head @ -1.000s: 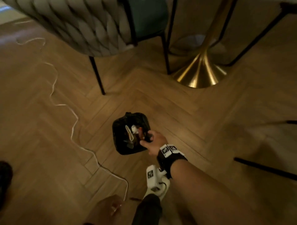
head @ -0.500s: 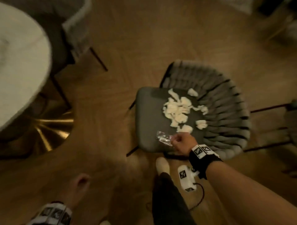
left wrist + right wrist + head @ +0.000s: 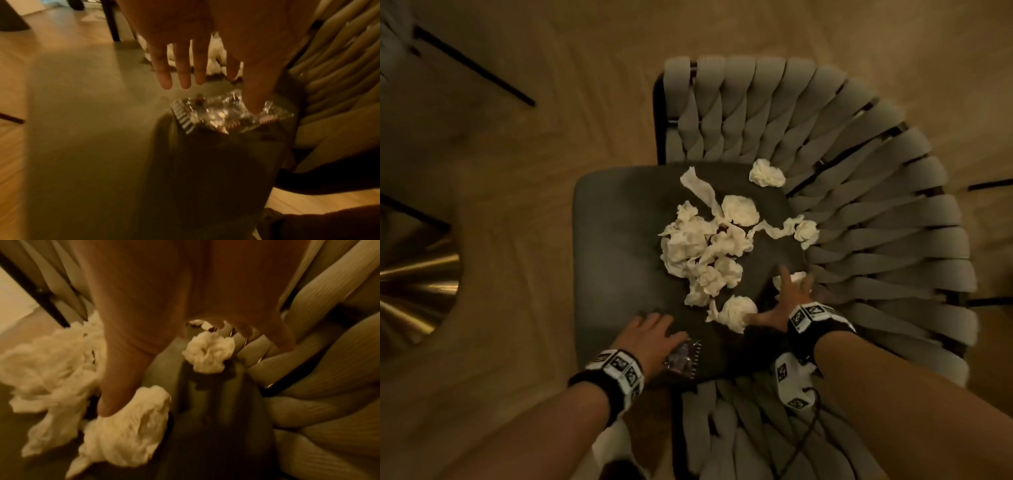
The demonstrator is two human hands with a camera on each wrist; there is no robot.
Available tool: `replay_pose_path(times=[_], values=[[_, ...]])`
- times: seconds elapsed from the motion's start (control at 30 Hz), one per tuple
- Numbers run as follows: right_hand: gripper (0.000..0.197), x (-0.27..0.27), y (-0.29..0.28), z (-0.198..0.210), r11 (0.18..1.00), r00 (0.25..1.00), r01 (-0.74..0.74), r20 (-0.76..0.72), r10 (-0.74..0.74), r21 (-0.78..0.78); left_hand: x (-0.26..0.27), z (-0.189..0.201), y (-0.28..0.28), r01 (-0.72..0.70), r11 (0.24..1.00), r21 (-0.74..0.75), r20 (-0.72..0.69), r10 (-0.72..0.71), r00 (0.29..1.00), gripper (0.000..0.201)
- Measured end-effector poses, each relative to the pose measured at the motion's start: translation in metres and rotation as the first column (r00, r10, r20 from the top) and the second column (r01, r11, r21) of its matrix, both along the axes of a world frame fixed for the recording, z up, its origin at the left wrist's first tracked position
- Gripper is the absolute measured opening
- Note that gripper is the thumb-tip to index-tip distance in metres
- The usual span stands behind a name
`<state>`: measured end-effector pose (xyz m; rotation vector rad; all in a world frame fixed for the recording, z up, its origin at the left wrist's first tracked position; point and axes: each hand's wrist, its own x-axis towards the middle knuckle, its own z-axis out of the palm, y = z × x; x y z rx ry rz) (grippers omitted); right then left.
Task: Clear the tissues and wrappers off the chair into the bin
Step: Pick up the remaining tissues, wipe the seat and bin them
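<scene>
A dark-seated chair with a woven grey back holds a heap of crumpled white tissues at mid-seat. A silver foil wrapper lies at the seat's near edge. My left hand hovers flat over the seat beside it. In the left wrist view the thumb of that hand touches the wrapper. My right hand is spread open at the seat's right side over one tissue ball, with its thumb against another tissue. The bin is out of view.
A gold table base stands on the wood floor to the left. Black legs of another chair cross the upper left. The woven chair back curves around the right and near sides of the seat.
The view has swung from the black bin on the floor to the chair. My right hand moved from the wrapper to the tissues at the right. My left hand came onto the seat by the wrapper.
</scene>
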<state>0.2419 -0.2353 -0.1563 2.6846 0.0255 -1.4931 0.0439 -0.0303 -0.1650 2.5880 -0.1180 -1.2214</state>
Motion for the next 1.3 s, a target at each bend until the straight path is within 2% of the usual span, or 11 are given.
replay_pose_path(times=[0.1,0.2,0.27,0.4,0.57,0.63,0.73,0.9,1.1,1.2,1.3], values=[[0.143,-0.008,0.006,-0.028,0.998,0.998,-0.044,0.044,0.045,-0.034,0.015,-0.023,-0.007,0.074,0.994,0.076,-0.029,-0.072,0.997,0.062],[0.133,-0.011,0.016,-0.036,0.997,0.993,-0.070,0.087,0.073,-0.037,0.021,-0.022,-0.001,0.059,0.998,0.005,0.110,-0.059,0.992,0.044],[0.116,-0.007,0.023,-0.038,0.998,0.994,-0.056,0.093,0.056,-0.004,0.028,-0.008,0.006,0.071,0.996,-0.046,0.267,-0.056,0.962,0.036],[0.070,-0.003,0.024,-0.044,0.997,0.995,-0.022,0.100,0.015,0.072,0.067,0.010,0.014,-0.030,0.977,-0.209,0.477,0.129,0.869,0.038],[0.040,0.009,0.008,-0.036,0.979,0.986,-0.112,0.138,0.089,0.173,0.114,0.004,-0.007,0.115,0.987,-0.115,0.498,-0.043,0.866,0.020],[0.037,0.016,0.002,-0.025,0.968,0.982,-0.117,0.172,0.079,0.222,0.117,-0.006,-0.013,0.099,0.995,0.008,0.466,-0.091,0.880,0.032],[0.038,0.033,-0.007,-0.002,0.944,0.962,-0.113,0.272,0.027,0.309,0.123,-0.018,-0.010,-0.070,0.991,0.111,0.442,0.014,0.897,0.072],[0.045,0.077,-0.008,0.020,0.915,0.903,-0.103,0.423,-0.078,0.389,0.131,-0.034,-0.014,-0.248,0.967,0.054,0.276,0.224,0.935,0.114],[0.070,0.111,0.003,-0.021,0.945,0.937,-0.116,0.348,0.002,0.307,0.111,-0.049,-0.025,-0.216,0.976,-0.004,0.208,0.213,0.955,0.081],[0.064,0.115,0.012,-0.035,0.932,0.937,-0.221,0.328,0.121,0.287,0.108,-0.048,-0.025,-0.272,0.953,-0.135,0.167,0.292,0.942,0.068],[0.052,0.119,0.019,-0.044,0.921,0.923,-0.172,0.383,0.028,0.349,0.101,-0.029,-0.024,-0.366,0.891,-0.270,0.191,0.422,0.886,0.052]])
